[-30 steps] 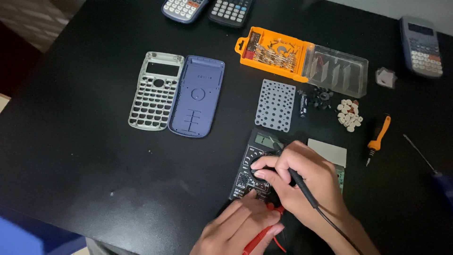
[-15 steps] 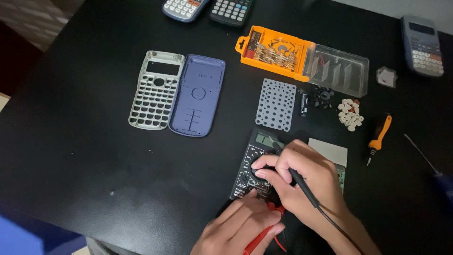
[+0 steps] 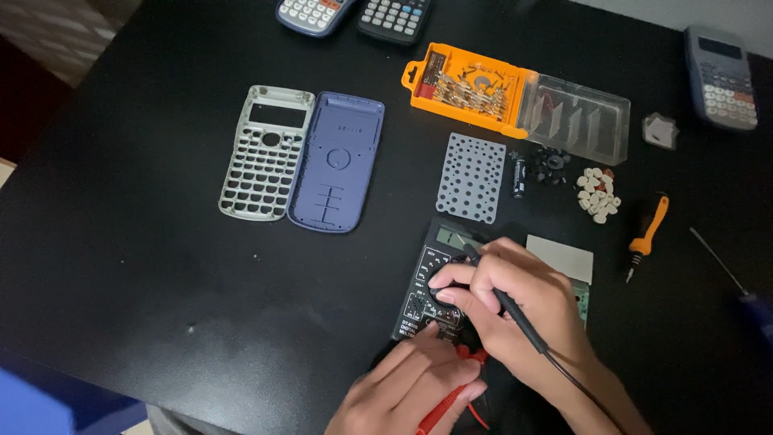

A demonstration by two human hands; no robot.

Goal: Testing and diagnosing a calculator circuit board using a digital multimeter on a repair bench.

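Hands (image 3: 515, 302) half hiding black multimeter (image 3: 431, 282)

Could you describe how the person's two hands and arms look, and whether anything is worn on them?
Both the left hand and the right hand are bare: no gloves, rings or watch visible. The forearms show no sleeves before the frame's bottom edge cuts them off.
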